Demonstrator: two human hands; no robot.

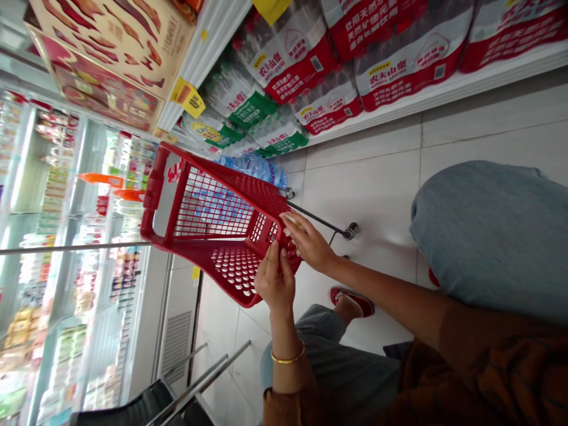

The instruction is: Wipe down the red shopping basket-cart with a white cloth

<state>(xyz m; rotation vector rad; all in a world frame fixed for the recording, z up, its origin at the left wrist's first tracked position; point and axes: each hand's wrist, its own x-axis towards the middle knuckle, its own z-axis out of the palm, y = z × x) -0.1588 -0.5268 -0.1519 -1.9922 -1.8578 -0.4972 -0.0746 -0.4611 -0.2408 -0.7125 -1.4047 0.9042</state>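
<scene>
Head view, tilted hard sideways: red plastic trolley basket sits in front of the person, long axis running roughly across the frame, handle end pointing left twd the glass-door chiller. Hex-holed base is nearest the hands, metal pull rod w/ small wheel off to the right. Left hand, gold bangle on wrist, fingers curled & pressed on basket's edge. Right hand just beside it, fingers slightly spread, wrapped over same edge. Blue-tinted water bottles at far side of basket, can't tell if in or behind it. Up top, shelf w/ Nongfu Spring water multipacks & yellow price tag. Below, white floor tiles, red shoe, grey trousers, brown patterned sleeve
</scene>
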